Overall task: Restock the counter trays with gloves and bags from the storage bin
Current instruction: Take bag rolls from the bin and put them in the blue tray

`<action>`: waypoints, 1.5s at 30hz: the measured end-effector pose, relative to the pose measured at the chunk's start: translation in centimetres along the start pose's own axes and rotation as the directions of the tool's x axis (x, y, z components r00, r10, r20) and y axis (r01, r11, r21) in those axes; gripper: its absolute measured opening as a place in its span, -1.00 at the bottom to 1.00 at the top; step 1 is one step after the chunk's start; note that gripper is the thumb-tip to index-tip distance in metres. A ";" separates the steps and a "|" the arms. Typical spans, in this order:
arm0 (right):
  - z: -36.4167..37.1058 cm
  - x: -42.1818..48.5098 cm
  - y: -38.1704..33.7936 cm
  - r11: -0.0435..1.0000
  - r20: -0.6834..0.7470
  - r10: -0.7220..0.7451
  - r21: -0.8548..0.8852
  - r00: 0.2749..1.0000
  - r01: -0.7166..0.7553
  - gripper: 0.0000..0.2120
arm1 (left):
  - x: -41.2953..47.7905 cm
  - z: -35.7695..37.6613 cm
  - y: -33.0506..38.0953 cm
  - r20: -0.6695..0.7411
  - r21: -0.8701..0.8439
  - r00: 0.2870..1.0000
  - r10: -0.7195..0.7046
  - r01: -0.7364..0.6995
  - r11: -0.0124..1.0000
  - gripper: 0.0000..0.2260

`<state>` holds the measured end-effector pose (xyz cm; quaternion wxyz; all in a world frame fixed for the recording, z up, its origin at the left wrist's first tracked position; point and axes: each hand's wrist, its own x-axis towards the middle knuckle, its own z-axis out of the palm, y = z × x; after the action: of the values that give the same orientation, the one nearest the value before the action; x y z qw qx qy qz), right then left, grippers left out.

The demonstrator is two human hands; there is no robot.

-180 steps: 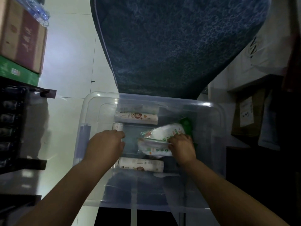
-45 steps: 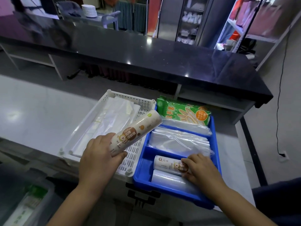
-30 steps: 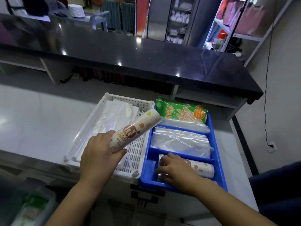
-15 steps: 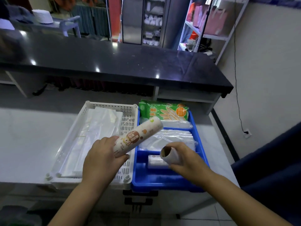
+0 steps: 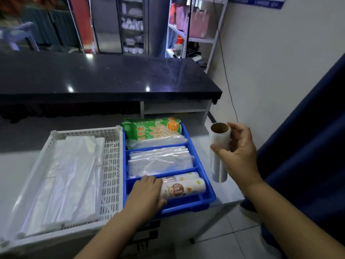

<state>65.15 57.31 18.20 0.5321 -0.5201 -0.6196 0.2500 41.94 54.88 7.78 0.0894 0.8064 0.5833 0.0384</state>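
Left hand (image 5: 147, 193) is down in the near compartment of the blue tray (image 5: 205, 200), fingers together, curled over the end of a printed bag roll (image 5: 183, 189). That roll touches a second roll (image 5: 179, 178) behind it. Seat it parallel and flat before letting go. Right hand (image 5: 237, 154) pinches a clear roll (image 5: 219, 152) upright in the air just right of the tray, fingers loosely spread. Compartment looks nearly full, so don't force it in. Beyond: clear bags (image 5: 160, 161), then a green glove pack (image 5: 153, 128).
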 end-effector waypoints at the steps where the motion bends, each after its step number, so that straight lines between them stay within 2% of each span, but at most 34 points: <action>1: -0.2 -0.2 0.1 1.000 -0.011 0.000 -0.016 1.000 0.000 -0.38 | 0.2 0.5 0.3 0.007 -0.012 1.000 0.008 -0.008 1.000 -0.57; 6: -0.5 -0.8 0.8 0.998 -0.024 0.006 -0.065 1.000 -0.008 -0.38 | 0.6 1.9 0.0 -0.025 -0.078 1.000 -0.005 0.003 0.997 -0.56; 11: 0.2 -1.1 1.1 0.998 0.044 -0.015 -0.063 0.999 0.018 -0.40 | 0.6 2.2 -0.3 0.007 -0.145 0.999 -0.039 0.040 0.989 -0.54; 14: 1.0 -1.1 0.9 0.996 0.102 -0.050 -0.068 0.994 0.057 -0.42 | 0.6 2.0 -0.3 0.027 -0.225 0.997 -0.075 0.079 0.971 -0.63; 18: 2.2 -0.9 0.1 0.988 0.207 -0.096 -0.098 0.973 0.119 -0.44 | 0.6 1.0 -0.7 0.088 -0.244 0.994 -0.065 0.085 0.966 -0.73; 21: 3.8 -0.9 -0.9 0.953 0.267 -0.206 -0.164 0.941 0.255 -0.43 | 0.0 -1.0 -2.5 -0.034 -0.358 0.988 -0.153 0.131 0.924 -0.73; 24: 6.0 -1.5 -1.1 0.895 0.389 -0.302 -0.198 0.870 0.399 -0.41 | -0.9 -3.6 -4.3 -0.099 -0.491 0.953 -0.287 0.203 0.847 -0.79; 26: 7.8 -2.3 -0.8 0.862 0.505 -0.322 -0.195 0.801 0.469 -0.43 | -1.6 -4.7 -5.2 -0.122 -0.522 0.928 -0.351 0.241 0.818 -0.84; 29: 10.4 -3.7 0.3 0.766 0.692 -0.341 -0.189 0.637 0.615 -0.49 | -2.8 -5.0 -5.6 -0.147 -0.532 0.902 -0.407 0.275 0.801 -0.88; 31: 11.7 -4.4 1.5 0.687 0.789 -0.320 -0.187 0.524 0.702 -0.46 | -3.6 -4.8 -5.7 -0.128 -0.544 0.896 -0.425 0.295 0.786 -0.89; 33: 12.5 -4.6 2.7 0.649 0.844 -0.264 -0.203 0.467 0.733 -0.40 | -4.2 -4.4 -5.7 -0.091 -0.559 0.895 -0.437 0.317 0.766 -0.88; 38: 12.8 -4.7 4.7 0.649 0.877 -0.166 -0.247 0.451 0.720 -0.41 | -5.1 -3.3 -5.7 -0.089 -0.544 0.887 -0.454 0.338 0.768 -0.89; 45: 12.1 -5.0 5.6 0.705 0.817 -0.180 -0.282 0.548 0.651 -0.47 | -5.2 -2.6 -5.6 -0.078 -0.493 0.895 -0.440 0.349 0.797 -0.90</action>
<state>55.67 57.62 7.63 0.1023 -0.3310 -0.9323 0.1041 34.68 51.90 9.50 0.2309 0.6134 0.7180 0.2341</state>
